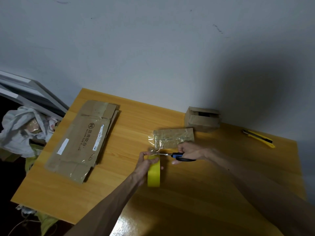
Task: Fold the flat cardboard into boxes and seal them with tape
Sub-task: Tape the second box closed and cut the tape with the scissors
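Two hands worked mid-table [187, 198], left hand [146, 161] gripped the yellow tape roll [154, 175], right hand [189, 150] grasped blue-handled scissors [181, 156] at the pulled strip [153, 152], taped box [173, 137] just beyond, flat cardboard stack [80, 142] lay left, printed with a circled logo and Chinese characters.

The left part of the worktop [196, 193] is taken up by a stack of flat cardboard [81, 142], which reaches from the far edge toward the near left. A broad lane of bare wood lies open between that stack and the centre. There the tape roll [153, 172] is held upright by the left hand [146, 160] and the scissors [182, 156] by the right hand [189, 151]. Just beyond them a taped box [172, 137] is laid, and a second box [202, 120] is set against the wall [153, 57], by which the far side is closed. Bare wood is seen between the boxes and the utility knife [259, 138] at the far right. The near worktop is crossed by both forearms.
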